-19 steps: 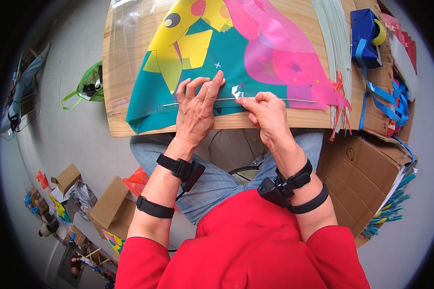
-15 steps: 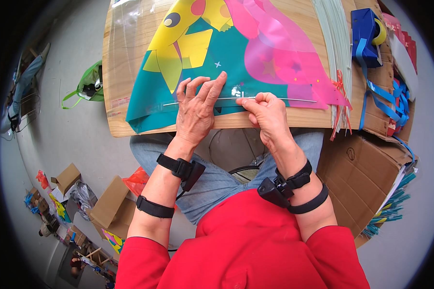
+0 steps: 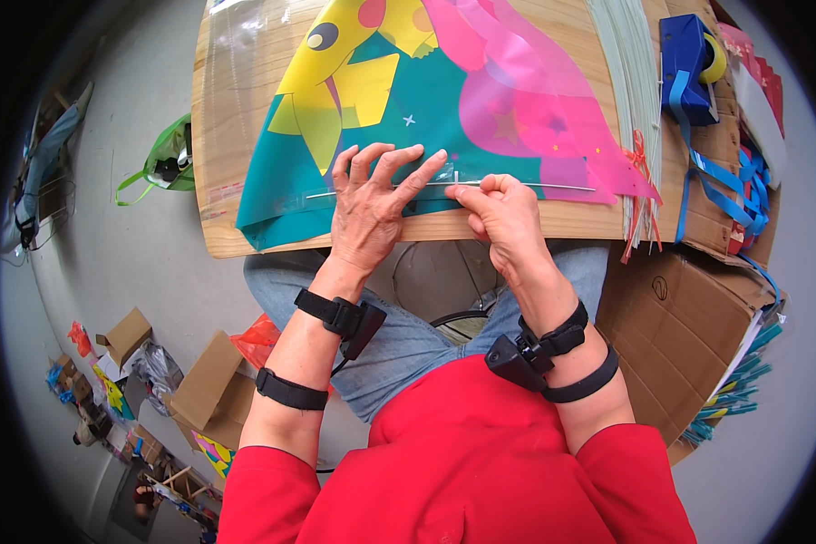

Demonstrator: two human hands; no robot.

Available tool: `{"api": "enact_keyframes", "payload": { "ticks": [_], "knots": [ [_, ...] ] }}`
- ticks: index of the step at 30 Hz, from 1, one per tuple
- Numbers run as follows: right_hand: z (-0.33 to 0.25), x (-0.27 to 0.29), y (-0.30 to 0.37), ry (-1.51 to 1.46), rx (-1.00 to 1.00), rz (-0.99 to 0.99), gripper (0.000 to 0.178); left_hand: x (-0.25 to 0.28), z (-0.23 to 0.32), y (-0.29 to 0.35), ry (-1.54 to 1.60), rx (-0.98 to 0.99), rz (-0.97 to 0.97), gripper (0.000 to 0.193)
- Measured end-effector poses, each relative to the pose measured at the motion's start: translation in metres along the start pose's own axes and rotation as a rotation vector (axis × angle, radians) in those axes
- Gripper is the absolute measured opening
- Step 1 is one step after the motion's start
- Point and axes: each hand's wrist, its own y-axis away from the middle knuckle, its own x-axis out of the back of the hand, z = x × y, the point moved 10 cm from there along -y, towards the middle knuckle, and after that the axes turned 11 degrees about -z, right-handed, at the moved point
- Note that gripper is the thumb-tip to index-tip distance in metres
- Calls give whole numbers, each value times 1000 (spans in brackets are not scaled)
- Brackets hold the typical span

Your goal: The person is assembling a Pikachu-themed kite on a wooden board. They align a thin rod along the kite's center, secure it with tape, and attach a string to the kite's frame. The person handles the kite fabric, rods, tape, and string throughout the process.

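A printed plastic kite sheet, teal with yellow and pink figures, lies on the wooden table. Along its near edge runs a thin white rod, with a small white cross-piece standing across it. My left hand rests palm down over the rod and sheet, its fingers spread and holding nothing. Just right of it, my right hand is closed, thumb stretched out to the rod beside the cross-piece. Whatever lies between its fingers is too small to make out. Shiny clear film covers part of the rod between the hands.
A bundle of pale thin rods tied with red ribbon lies at the right. Beyond it stands a blue tape dispenser, near loose blue straps. A cardboard box sits beside my right leg; a green bag is on the floor at left.
The fingers of my left hand have spread, the index finger shifting right and down over the clear film. My right hand stays by the cross-piece.
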Motion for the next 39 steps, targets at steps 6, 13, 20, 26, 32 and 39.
{"api": "enact_keyframes", "payload": {
  "ticks": [6, 13, 20, 26, 32, 39],
  "knots": [
    [-21, -10, 6, -45, 65, -40, 25, -6, -12, 4, 137, 66, 35, 91],
    [-7, -5, -6, -19, 27, -2, 28, -4, -10, 3, 142, 50, 46, 91],
    [1, -3, -5, -15, 5, 5, 32, -4, -4, 1, 36, 45, -33, 76],
    [2, -1, -6, -4, -2, 13, 34, -5, -4, 1, 19, 41, -28, 69],
    [6, 1, 1, -12, -8, 19, 35, -6, -5, 0, 23, 62, -43, 66],
    [12, 0, 7, -124, -10, -3, 34, -6, -5, 0, 31, 55, -44, 66]
  ]
}}
